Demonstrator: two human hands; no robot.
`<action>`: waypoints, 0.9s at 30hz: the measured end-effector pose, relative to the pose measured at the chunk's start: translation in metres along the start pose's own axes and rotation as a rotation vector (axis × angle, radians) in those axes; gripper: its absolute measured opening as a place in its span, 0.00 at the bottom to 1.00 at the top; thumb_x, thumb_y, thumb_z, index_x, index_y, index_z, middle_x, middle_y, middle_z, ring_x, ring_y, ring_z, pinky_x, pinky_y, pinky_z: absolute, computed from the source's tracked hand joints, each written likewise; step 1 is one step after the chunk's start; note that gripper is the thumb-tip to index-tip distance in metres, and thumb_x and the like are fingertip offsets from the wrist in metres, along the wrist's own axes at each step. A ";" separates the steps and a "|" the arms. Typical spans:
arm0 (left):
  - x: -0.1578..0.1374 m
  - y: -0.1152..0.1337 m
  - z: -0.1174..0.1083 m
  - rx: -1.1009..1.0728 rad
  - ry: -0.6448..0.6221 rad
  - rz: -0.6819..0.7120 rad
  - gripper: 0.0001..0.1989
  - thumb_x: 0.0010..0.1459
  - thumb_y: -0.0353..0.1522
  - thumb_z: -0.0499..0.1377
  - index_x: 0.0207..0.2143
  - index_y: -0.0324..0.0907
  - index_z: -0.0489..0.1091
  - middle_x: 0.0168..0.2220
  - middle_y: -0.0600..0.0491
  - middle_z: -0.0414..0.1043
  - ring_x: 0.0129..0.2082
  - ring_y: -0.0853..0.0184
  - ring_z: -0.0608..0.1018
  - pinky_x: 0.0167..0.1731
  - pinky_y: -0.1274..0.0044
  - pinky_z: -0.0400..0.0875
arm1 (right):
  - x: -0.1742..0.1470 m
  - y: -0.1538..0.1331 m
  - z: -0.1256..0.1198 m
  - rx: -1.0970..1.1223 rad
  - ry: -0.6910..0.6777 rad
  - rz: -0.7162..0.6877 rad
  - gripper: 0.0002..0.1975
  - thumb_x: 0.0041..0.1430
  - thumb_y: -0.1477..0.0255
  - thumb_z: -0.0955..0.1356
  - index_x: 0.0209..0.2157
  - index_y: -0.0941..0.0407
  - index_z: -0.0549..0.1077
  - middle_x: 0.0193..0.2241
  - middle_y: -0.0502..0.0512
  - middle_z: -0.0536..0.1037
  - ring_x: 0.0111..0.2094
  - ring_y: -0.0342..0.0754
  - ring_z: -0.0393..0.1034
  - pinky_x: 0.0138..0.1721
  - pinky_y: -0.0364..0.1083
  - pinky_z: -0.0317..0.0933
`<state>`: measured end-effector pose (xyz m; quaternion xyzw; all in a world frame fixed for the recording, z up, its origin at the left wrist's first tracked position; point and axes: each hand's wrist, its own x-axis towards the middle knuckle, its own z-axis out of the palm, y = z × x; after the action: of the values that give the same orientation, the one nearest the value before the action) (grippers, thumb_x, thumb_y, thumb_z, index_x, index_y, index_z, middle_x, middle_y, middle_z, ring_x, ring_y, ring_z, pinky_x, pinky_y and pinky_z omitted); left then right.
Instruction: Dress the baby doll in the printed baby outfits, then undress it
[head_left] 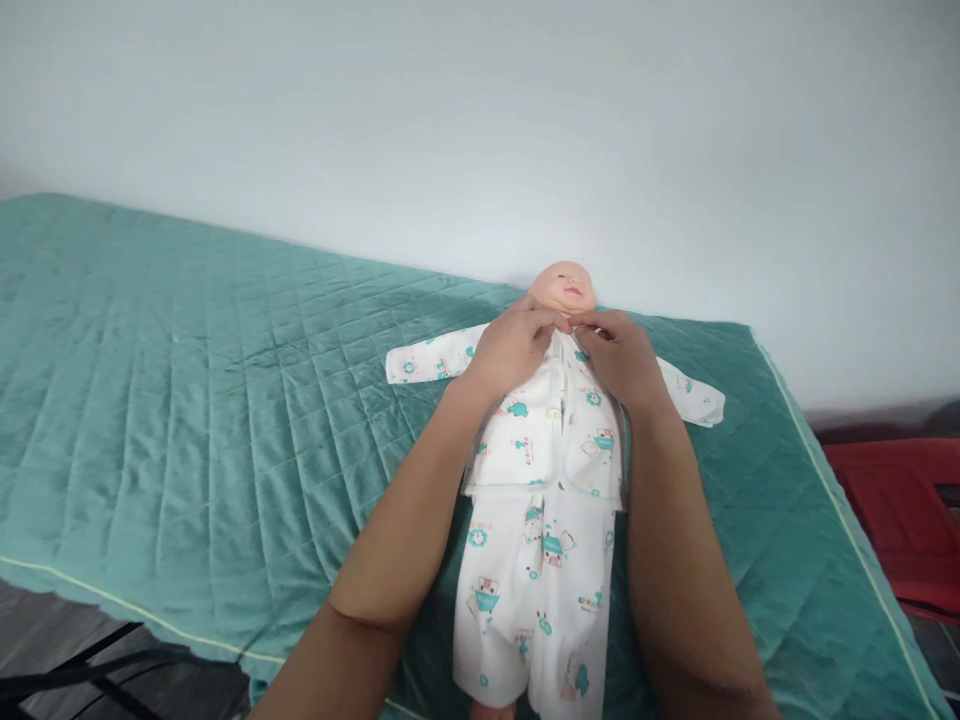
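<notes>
Green quilting (187,430): left hand (517,345) and right hand (619,352), nearly closed, pinch the doll's (564,282) jacket (510,445) (white, teal-printed).

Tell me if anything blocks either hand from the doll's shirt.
Nothing visible does: the left hand and right hand are both at the neck of the patterned shirt, just below the doll's head.

The jacket (511,458) and trousers (566,605) are white, scattered with small cartoon prints in teal and soft pink — the jacket edged in pale blue. The doll (561,285) is peachy pink. Beneath lies a teal-green cover (247,400), diamond-quilted, its piping (135,605) pale yellow — the wall (450,130) plain pale grey.
</notes>
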<state>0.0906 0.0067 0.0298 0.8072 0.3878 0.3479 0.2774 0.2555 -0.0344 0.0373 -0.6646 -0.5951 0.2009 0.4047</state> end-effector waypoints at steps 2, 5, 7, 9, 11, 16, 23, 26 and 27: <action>0.000 0.000 0.000 -0.001 0.010 0.009 0.17 0.64 0.24 0.51 0.41 0.46 0.78 0.43 0.51 0.72 0.45 0.64 0.76 0.47 0.72 0.68 | 0.001 -0.001 -0.001 0.024 0.031 0.001 0.15 0.57 0.70 0.66 0.43 0.55 0.81 0.42 0.57 0.78 0.38 0.48 0.69 0.46 0.51 0.63; 0.000 0.001 -0.001 -0.005 0.050 0.035 0.16 0.63 0.24 0.51 0.43 0.45 0.77 0.43 0.51 0.73 0.45 0.64 0.76 0.46 0.72 0.68 | 0.000 -0.006 -0.004 0.097 0.076 -0.011 0.15 0.56 0.70 0.66 0.43 0.55 0.80 0.37 0.55 0.78 0.34 0.48 0.69 0.39 0.49 0.64; -0.001 0.003 -0.001 -0.017 0.079 0.044 0.16 0.63 0.24 0.52 0.44 0.44 0.77 0.43 0.51 0.74 0.44 0.64 0.76 0.46 0.72 0.68 | -0.002 -0.011 -0.006 0.154 0.097 -0.001 0.15 0.57 0.69 0.66 0.44 0.54 0.78 0.33 0.53 0.77 0.30 0.46 0.67 0.34 0.47 0.62; -0.005 0.007 -0.001 -0.038 0.104 0.050 0.15 0.63 0.24 0.52 0.43 0.43 0.76 0.43 0.51 0.75 0.44 0.65 0.76 0.46 0.73 0.68 | -0.009 -0.016 -0.007 0.183 0.099 0.017 0.14 0.56 0.69 0.66 0.42 0.54 0.77 0.31 0.51 0.76 0.28 0.45 0.66 0.32 0.46 0.61; -0.011 0.011 0.000 -0.055 0.128 0.043 0.14 0.62 0.25 0.52 0.42 0.43 0.76 0.43 0.51 0.76 0.43 0.65 0.76 0.45 0.74 0.68 | -0.021 -0.020 -0.006 0.153 0.091 0.043 0.11 0.56 0.68 0.66 0.39 0.55 0.76 0.32 0.52 0.76 0.28 0.45 0.66 0.32 0.46 0.60; -0.036 0.016 0.006 -0.076 0.181 0.000 0.09 0.62 0.27 0.55 0.40 0.42 0.74 0.40 0.52 0.75 0.39 0.67 0.75 0.42 0.74 0.67 | -0.063 -0.024 0.002 -0.064 0.087 0.012 0.11 0.57 0.61 0.68 0.36 0.54 0.69 0.30 0.51 0.73 0.32 0.48 0.67 0.37 0.48 0.59; -0.069 0.011 0.009 -0.208 0.200 -0.047 0.08 0.64 0.32 0.56 0.42 0.42 0.74 0.41 0.51 0.73 0.39 0.68 0.74 0.42 0.75 0.68 | -0.081 -0.025 0.011 -0.117 0.070 -0.038 0.12 0.58 0.61 0.68 0.37 0.52 0.65 0.33 0.51 0.72 0.34 0.49 0.67 0.38 0.48 0.58; -0.069 0.012 0.008 -0.177 0.170 -0.034 0.09 0.64 0.34 0.58 0.43 0.43 0.76 0.40 0.52 0.71 0.39 0.68 0.74 0.41 0.75 0.67 | -0.077 -0.019 0.007 0.053 0.030 0.008 0.11 0.59 0.60 0.67 0.37 0.52 0.67 0.30 0.48 0.71 0.31 0.46 0.65 0.36 0.47 0.59; -0.068 0.013 0.007 -0.164 0.167 -0.039 0.09 0.63 0.34 0.58 0.42 0.43 0.76 0.39 0.52 0.71 0.38 0.68 0.73 0.41 0.75 0.67 | -0.075 -0.017 0.004 0.126 0.005 0.024 0.11 0.58 0.60 0.68 0.37 0.53 0.68 0.30 0.48 0.71 0.30 0.46 0.64 0.35 0.46 0.59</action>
<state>0.0709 -0.0569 0.0111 0.7422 0.3953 0.4392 0.3160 0.2259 -0.1054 0.0315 -0.6456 -0.5723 0.2411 0.4446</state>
